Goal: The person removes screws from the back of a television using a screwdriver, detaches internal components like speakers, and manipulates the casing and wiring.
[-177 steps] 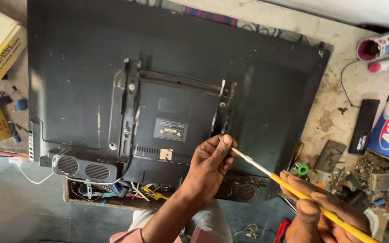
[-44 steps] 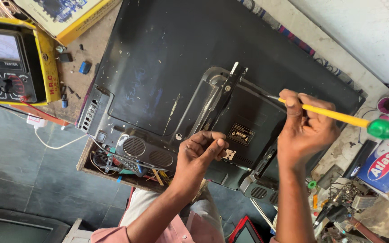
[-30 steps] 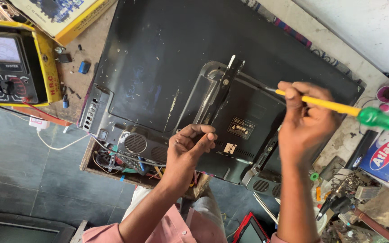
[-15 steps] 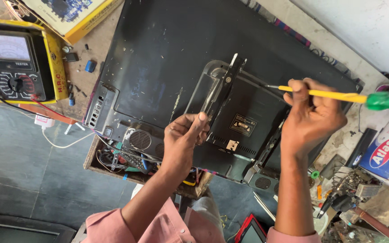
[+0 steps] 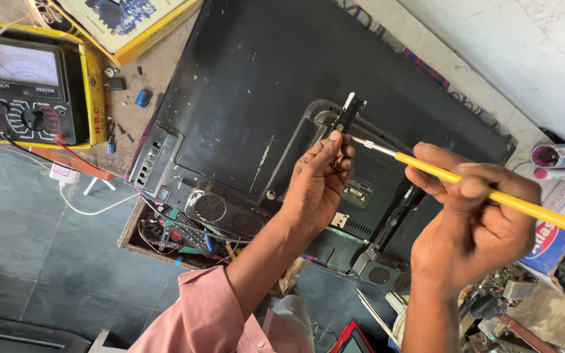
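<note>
A black flat television lies face down on the bench, its back cover up. My right hand grips a long screwdriver with a yellow shaft, its metal tip at the black metal wall bracket on the raised back housing. My left hand rests on that housing just below the tip, fingers pinched together against the bracket. Whether they hold a screw cannot be made out.
An analogue multimeter in a yellow case sits at the top left, under a yellow-edged box. Small loose parts lie beside it. An open drawer of wires hangs below the television. Boxes, a tape roll and tools crowd the right.
My left hand moved up from the lower housing to the bracket. My right hand slid back along the screwdriver, and its tip dropped toward the bracket's top.
</note>
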